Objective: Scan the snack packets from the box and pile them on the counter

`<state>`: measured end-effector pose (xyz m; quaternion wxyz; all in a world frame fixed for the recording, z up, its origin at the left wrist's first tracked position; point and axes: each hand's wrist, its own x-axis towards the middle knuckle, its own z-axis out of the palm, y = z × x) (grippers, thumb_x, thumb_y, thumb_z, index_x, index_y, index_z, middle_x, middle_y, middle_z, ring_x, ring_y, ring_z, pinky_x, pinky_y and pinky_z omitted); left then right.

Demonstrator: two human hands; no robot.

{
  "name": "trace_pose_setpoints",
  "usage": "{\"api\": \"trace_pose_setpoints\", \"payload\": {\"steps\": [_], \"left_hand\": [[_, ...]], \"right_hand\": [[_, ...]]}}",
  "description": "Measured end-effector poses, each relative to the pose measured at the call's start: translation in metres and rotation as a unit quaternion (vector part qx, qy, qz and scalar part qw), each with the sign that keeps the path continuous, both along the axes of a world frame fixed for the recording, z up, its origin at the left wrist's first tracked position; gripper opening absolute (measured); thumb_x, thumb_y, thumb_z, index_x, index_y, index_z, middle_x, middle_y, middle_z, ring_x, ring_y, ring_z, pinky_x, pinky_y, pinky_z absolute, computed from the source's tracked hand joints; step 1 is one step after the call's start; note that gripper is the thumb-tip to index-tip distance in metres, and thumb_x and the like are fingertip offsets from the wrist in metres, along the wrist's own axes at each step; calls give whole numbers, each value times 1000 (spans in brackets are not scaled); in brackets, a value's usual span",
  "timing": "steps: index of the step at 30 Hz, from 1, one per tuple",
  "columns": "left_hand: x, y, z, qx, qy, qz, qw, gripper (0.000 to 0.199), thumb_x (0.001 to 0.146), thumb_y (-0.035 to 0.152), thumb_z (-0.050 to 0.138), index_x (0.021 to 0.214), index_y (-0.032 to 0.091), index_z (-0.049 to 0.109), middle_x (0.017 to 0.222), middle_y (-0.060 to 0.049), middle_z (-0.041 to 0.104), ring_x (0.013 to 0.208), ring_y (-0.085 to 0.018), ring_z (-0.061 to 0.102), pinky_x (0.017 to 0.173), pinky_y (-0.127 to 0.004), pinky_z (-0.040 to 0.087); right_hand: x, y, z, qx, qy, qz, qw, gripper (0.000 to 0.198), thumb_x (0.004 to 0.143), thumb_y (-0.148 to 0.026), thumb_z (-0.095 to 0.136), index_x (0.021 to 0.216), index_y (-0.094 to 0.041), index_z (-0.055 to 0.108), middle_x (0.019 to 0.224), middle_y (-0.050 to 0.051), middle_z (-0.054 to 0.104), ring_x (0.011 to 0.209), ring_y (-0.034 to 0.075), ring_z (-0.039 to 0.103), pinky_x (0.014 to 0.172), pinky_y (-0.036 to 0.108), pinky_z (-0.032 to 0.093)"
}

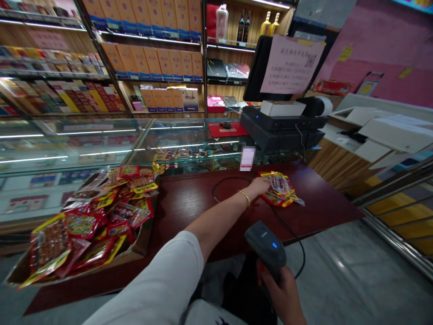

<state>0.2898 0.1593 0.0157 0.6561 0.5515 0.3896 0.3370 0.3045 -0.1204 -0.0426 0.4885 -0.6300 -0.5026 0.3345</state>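
On the dark-red counter (184,194), the left hand (260,185) touches snack packets (281,188), grip impossible to tell; the right hand (284,292), cut off below, grasps a barcode scanner (266,244).

A carton (145,239) of snack packets (84,223) lies at the left on the table (182,189), a packet pile (280,187) at the right. Behind the table stands a display counter (189,128), bearing a mouse mat (238,130) and, right of it, a monitor (256,67); shelves (187,82) stand behind.

Left hand (260,185): grip on packets (281,188) unclear. Right hand (286,289) hides part of scanner (265,243); forearm (295,317) cut by lower edge. Sign (291,65): small print illegible. Card (247,159): pixelated.
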Motion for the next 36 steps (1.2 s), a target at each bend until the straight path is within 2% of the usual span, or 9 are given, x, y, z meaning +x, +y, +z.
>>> {"api": "trace_pose_setpoints", "payload": {"steps": [4,10,13,18,20,22,29,33,36], "left_hand": [[-77,-30,-5,33,53,25,998,21,83,11,67,100,15,79,99,-9,76,106,-27,66,104,-38,47],[-255,-147,13,158,97,218,958,25,87,20,62,105,22,80,104,-7,78,99,-24,69,95,-34,51],[-333,-198,32,191,192,356,895,22,88,24,62,102,23,79,102,-6,77,98,-24,69,96,-35,51],[-427,-236,42,213,400,515,728,29,92,30,55,112,22,74,111,-7,76,96,-23,70,93,-37,53],[-448,-242,42,221,489,499,681,31,92,32,55,114,21,73,114,-9,75,102,-26,69,97,-40,52],[-461,-246,44,230,562,440,661,32,91,36,57,114,21,73,116,-11,75,110,-29,67,103,-44,48],[-475,-254,53,219,635,232,704,39,79,45,72,113,26,76,121,-10,74,114,-32,65,103,-44,47],[-469,-250,42,219,630,226,710,32,84,36,66,112,27,78,120,-10,74,113,-31,65,104,-44,46],[-463,-251,37,252,613,274,696,29,92,35,57,107,26,80,117,-9,76,110,-29,66,104,-45,46]], "right_hand": [[-12,8,-2,-4,-11,27,1000,54,86,-69,61,63,-20,65,51,2,63,47,19,59,47,28,47],[-37,28,-10,-31,-6,118,993,48,84,-65,67,66,-21,66,58,3,67,54,20,62,54,29,51],[-57,46,-19,-51,39,162,985,45,86,-62,67,72,-20,68,59,2,65,56,19,62,56,29,52],[-88,70,-32,-57,127,175,975,44,81,-63,73,76,-19,69,57,1,63,51,18,59,52,29,50],[-89,74,-37,-53,135,185,972,45,80,-64,73,74,-19,68,57,1,63,51,18,58,51,29,50],[-85,75,-42,-51,153,183,970,44,81,-63,72,77,-19,69,59,1,64,50,17,57,50,29,49],[-75,71,-49,-63,227,196,952,35,86,-54,73,82,-20,68,66,1,64,52,15,57,50,28,47],[-78,71,-45,-44,234,190,952,34,85,-53,74,90,-20,69,66,0,63,51,14,56,50,28,47],[-79,71,-44,-36,246,196,948,35,85,-52,74,98,-20,69,68,-1,64,50,14,56,49,27,47]]}}
